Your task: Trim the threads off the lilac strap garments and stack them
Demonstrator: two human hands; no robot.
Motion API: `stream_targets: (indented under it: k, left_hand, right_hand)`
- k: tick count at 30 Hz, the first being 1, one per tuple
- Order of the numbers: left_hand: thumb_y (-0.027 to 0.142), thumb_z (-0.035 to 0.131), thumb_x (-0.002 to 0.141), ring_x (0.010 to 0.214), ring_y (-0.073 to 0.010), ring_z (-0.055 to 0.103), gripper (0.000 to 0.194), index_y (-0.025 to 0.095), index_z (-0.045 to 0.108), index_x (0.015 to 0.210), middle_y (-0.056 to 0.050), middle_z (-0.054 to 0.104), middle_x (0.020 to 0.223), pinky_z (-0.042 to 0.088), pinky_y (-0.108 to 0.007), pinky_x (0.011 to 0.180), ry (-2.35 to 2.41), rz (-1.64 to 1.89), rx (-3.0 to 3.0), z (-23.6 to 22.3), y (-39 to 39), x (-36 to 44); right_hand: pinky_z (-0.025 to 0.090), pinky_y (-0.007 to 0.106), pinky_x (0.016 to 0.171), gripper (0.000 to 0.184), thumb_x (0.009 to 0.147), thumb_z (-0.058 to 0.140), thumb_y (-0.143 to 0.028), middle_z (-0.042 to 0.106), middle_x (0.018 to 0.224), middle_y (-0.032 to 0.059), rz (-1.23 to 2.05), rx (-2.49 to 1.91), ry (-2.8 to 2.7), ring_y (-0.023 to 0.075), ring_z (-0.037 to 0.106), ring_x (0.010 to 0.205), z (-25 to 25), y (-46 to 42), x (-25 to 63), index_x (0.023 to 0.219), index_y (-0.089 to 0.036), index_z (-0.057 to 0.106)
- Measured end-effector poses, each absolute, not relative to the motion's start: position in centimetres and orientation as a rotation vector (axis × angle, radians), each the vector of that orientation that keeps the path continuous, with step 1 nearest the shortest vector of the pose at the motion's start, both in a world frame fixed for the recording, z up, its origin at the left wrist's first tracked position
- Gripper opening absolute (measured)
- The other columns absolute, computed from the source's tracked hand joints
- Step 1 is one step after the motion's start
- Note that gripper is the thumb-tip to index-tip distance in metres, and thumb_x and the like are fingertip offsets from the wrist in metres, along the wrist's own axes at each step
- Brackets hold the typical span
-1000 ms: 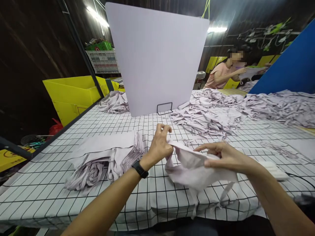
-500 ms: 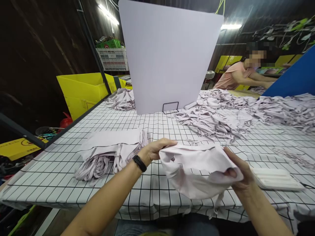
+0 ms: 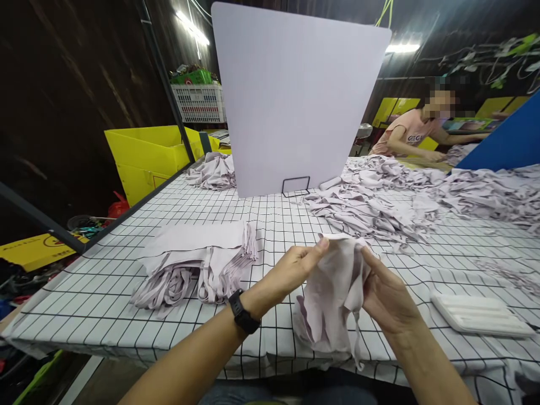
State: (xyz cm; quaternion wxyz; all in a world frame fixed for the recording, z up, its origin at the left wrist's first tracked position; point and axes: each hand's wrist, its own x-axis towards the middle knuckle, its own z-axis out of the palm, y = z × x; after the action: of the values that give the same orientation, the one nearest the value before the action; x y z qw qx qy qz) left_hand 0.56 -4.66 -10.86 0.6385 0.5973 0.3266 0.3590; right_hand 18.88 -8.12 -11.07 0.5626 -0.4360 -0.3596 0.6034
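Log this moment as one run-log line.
left hand: pinches cloth; right hand: holds same cloth; cloth: hanging down; folded stack: on table

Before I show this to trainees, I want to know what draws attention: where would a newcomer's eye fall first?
Probably on the large pale panel, standing toward the back of the grid-patterned tabletop. Next, likely the pale cloth piece at the near edge, held between the left hand and the right hand. The bright yellow box beyond the table's left edge also stands out.
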Motion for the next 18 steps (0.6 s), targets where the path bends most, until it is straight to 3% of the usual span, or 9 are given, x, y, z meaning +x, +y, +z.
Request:
stream_targets:
  k: [5,7,11,14,16,18]
  left_hand:
    - [0.053,0.075,0.083,0.066,-0.0108,0.047,0.043,0.015,0.062,0.066,0.001,0.056,0.068,0.035,-0.025,0.064,0.63,0.896,1.321,-7.9,-2.8,1.8]
    - [0.043,0.077,0.081,0.063,-0.0088,0.045,0.036,0.014,0.061,0.065,0.002,0.054,0.065,0.034,-0.024,0.063,0.565,0.909,1.319,-5.9,-2.2,1.8]
    - [0.025,0.067,0.082,0.058,-0.0075,0.045,0.024,0.014,0.06,0.061,0.002,0.051,0.061,0.033,-0.024,0.057,0.447,0.789,1.44,-1.0,-1.7,1.5]
    - [0.018,0.064,0.076,0.052,-0.0064,0.041,0.021,0.015,0.058,0.055,0.003,0.047,0.056,0.029,-0.024,0.052,0.399,0.565,1.576,1.6,-1.5,1.4]
    - [0.019,0.066,0.075,0.052,-0.0067,0.041,0.023,0.015,0.058,0.053,0.002,0.048,0.055,0.029,-0.024,0.051,0.375,0.448,1.674,2.5,-1.2,1.4]
    - [0.023,0.071,0.077,0.052,-0.0075,0.042,0.027,0.015,0.059,0.054,0.001,0.05,0.056,0.029,-0.024,0.05,0.373,0.394,1.775,2.9,-0.8,1.3]
  right_hand:
    - [0.058,0.045,0.091,0.038,0.087,0.068,-0.063,0.077,0.11,0.0069,1.26,-1.077,-1.032,0.0329,0.065,0.119,-12.1,-9.7,18.8,0.103,-0.03,0.078]
    - [0.057,0.046,0.093,0.033,0.085,0.074,-0.058,0.077,0.107,0.0072,1.131,-1.178,-1.139,0.0334,0.063,0.119,-13.2,-10.5,19.7,0.101,-0.031,0.079]
    - [0.055,0.042,0.085,0.026,0.088,0.072,-0.053,0.075,0.087,0.0065,0.956,-1.168,-1.232,0.0286,0.068,0.095,-13.7,-10.9,21.9,0.08,-0.03,0.081]
    - [0.052,0.036,0.092,0.021,0.092,0.069,-0.053,0.074,0.106,0.0025,0.889,-0.969,-1.158,0.0245,0.065,0.105,-11.8,-9.5,22.0,0.097,-0.036,0.08]
    - [0.051,0.035,0.096,0.029,0.088,0.072,-0.056,0.071,0.116,0.0025,0.954,-0.882,-1.229,0.025,0.063,0.111,-10.1,-8.2,21.3,0.109,-0.037,0.077]
    - [0.054,0.035,0.084,0.033,0.085,0.074,-0.059,0.072,0.103,0.0045,1.097,-0.81,-1.371,0.0242,0.065,0.095,-8.9,-7.3,20.4,0.103,-0.032,0.078]
